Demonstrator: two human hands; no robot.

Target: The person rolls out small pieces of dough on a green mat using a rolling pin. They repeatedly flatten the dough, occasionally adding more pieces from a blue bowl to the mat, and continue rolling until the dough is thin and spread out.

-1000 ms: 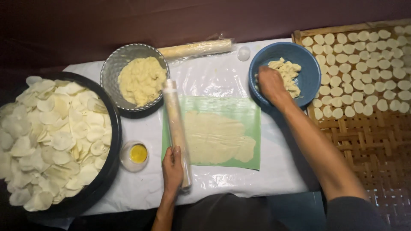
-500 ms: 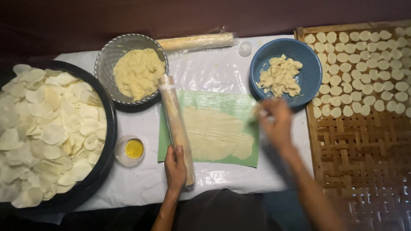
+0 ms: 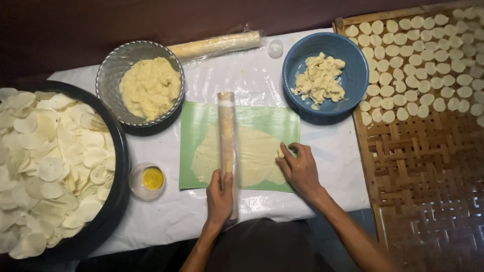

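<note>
White plastic sheeting covers the desk (image 3: 252, 75), with a dark wall behind it and low light throughout.

Work in hand: a thin sheet of pale dough (image 3: 252, 156) lies flat on a green mat (image 3: 272, 121) at the centre of the desk. A plastic-wrapped rolling pin (image 3: 228, 146) lies across the dough, running away from the person. The left hand (image 3: 219, 196) holds the near end of the pin, fingers curled around it. The right hand (image 3: 300, 168) rests at the right edge of the dough, fingertips pressed together on the rim; whether they pinch a small piece cannot be told.

Surroundings: a blue bowl (image 3: 353, 75) at the far right of the mat holds lumps of dough. A grey metal bowl (image 3: 108, 75) at the far left holds a mound of the same pale paste. A second wrapped roll (image 3: 217, 44) lies along the far edge. A small cup of yellow liquid (image 3: 148, 179) stands just left of the mat.

Progress, as judged: a large black tray (image 3: 118, 166) at the left is heaped with thin pale discs, and the woven bamboo rack (image 3: 403, 176) at the right carries rows of small rounds on its far part only, the near part bare. Both bowls hold material, so a good share appears unworked.
</note>
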